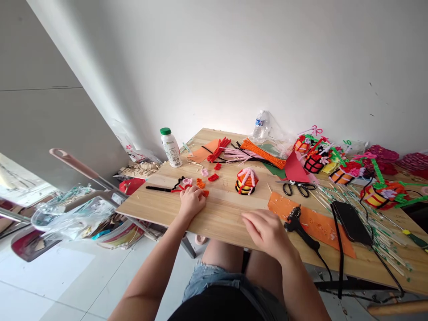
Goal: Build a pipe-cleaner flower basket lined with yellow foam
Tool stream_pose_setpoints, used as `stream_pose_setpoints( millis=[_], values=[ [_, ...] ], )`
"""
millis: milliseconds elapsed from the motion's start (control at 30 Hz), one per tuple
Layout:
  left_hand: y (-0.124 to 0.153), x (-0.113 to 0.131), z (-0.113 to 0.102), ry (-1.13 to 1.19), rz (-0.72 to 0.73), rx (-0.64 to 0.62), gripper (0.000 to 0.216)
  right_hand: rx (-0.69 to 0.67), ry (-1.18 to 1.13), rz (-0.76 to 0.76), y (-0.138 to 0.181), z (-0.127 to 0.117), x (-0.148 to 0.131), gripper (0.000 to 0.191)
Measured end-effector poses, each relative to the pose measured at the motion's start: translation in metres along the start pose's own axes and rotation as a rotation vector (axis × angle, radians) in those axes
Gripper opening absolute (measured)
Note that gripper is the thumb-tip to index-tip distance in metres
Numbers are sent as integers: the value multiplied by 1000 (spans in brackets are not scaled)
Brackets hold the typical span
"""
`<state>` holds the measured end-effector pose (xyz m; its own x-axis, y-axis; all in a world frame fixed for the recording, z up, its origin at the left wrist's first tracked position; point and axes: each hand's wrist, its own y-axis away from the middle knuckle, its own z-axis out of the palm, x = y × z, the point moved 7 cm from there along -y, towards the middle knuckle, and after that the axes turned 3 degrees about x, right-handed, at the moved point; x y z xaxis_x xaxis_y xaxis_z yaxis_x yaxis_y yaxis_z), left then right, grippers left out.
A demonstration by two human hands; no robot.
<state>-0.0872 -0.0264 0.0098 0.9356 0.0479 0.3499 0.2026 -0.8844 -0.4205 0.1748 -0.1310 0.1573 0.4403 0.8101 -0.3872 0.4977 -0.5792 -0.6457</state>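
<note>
Two hands rest on the worktop (220, 214): the left hand (191, 201) and the right hand (267, 232). Two bottles stand at the back, one green-capped bottle (170, 147) and one clear water bottle (261, 124). One pair of scissors (296, 187), one glue gun (297, 225) and one black phone (351, 221) lie there.

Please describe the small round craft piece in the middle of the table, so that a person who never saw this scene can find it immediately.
Start at the wooden table and look at its middle, between the white bottle and the black scissors. There stands alone a small round basket of stacked orange, yellow and black rings. Unlike the finished baskets on the right, pink strands arch over its top and it has no flowers.
</note>
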Motion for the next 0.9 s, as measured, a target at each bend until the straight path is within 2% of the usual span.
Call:
stream_pose_setpoints(
  millis=[100,167,233,300,367,467,500,567,633,667,767,900],
  values=[
    [1,6,0,54,76,0,23,-279,-13,158,-20,59,59,19],
    [3,10,-3,167,119,32,23,-380,-35,250,-22,85,84,16],
    [4,17,-5,354,145,60,22,-390,-100,333,-23,100,100,15],
    [5,31,-7,564,157,75,18,-320,-193,397,-27,107,111,18],
    [3,51,-9,748,154,81,17,-227,-271,410,-32,108,117,30],
    [-10,89,-12,1054,153,12,30,-84,-387,449,-35,97,127,21],
    [-17,103,-13,1153,157,-44,31,-38,-437,488,-34,91,132,21],
    [-30,131,-8,1285,163,-261,30,37,-525,571,-29,78,143,24],
    [-38,151,-1,1310,174,-453,29,90,-539,611,-24,65,151,22],
    [-41,156,4,1308,171,-506,29,117,-517,619,-21,59,154,20],
    [-41,156,21,1362,89,-544,30,171,-473,661,-15,47,159,17],
    [-24,149,39,1471,-20,-602,30,61,-550,746,-10,55,157,16]
  ],
)
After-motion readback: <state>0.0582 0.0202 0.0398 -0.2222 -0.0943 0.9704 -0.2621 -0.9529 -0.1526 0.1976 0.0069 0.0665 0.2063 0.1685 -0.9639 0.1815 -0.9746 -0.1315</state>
